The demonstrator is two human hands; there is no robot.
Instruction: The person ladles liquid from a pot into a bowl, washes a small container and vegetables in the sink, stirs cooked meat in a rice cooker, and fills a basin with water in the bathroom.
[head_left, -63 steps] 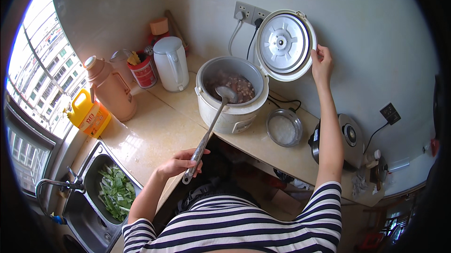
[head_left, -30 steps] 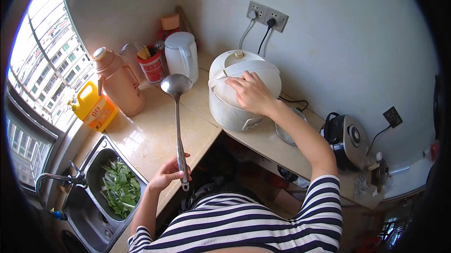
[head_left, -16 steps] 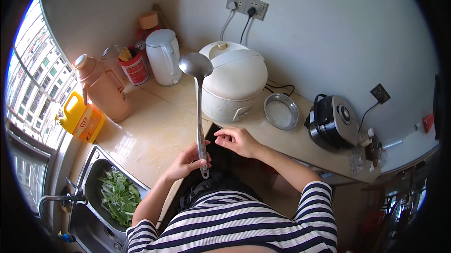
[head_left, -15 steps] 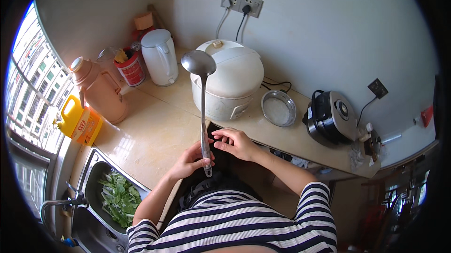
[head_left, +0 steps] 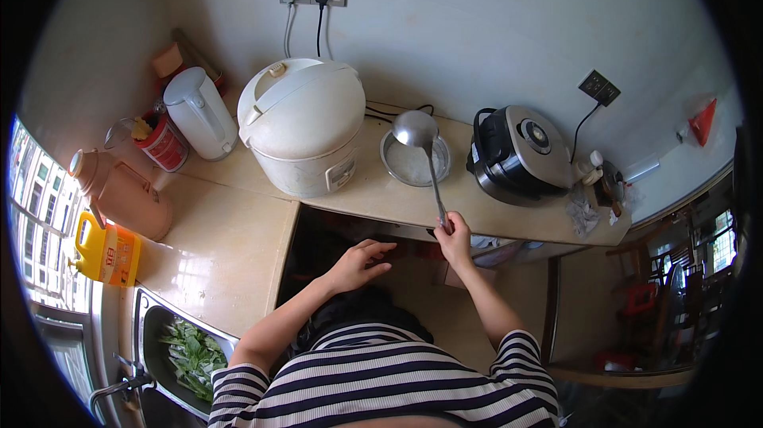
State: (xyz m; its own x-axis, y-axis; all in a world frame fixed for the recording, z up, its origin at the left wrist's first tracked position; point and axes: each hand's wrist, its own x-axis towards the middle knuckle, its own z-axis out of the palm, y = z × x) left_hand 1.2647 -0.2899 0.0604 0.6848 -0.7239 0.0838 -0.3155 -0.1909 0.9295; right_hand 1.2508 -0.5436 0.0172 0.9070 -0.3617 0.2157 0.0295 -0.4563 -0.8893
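Observation:
A long metal ladle [head_left: 416, 131] is in my right hand [head_left: 455, 239], whose fingers wrap round the end of its handle. The ladle's bowl is over the far part of a round metal bowl [head_left: 411, 159] with something whitish in it; whether the two touch I cannot tell. My left hand [head_left: 359, 264] holds nothing, its fingers stretched out and apart, in front of the counter edge. Left of the metal bowl stands a big white rice cooker [head_left: 303, 122] with its lid down. A black and silver cooker [head_left: 520, 154] is to the bowl's right.
On the counter [head_left: 226, 229] at the left are a white kettle [head_left: 199, 114], a red can [head_left: 165, 146], a pinkish thermos [head_left: 125, 193] and a yellow jug [head_left: 109, 251]. Leafy greens [head_left: 193, 356] lie in the sink [head_left: 151, 309]. Plastic bags [head_left: 584, 212] sit at the right end.
The ladle has passed from my left hand to my right and moved right over the metal bowl. My left hand has let go. The view has turned rightward.

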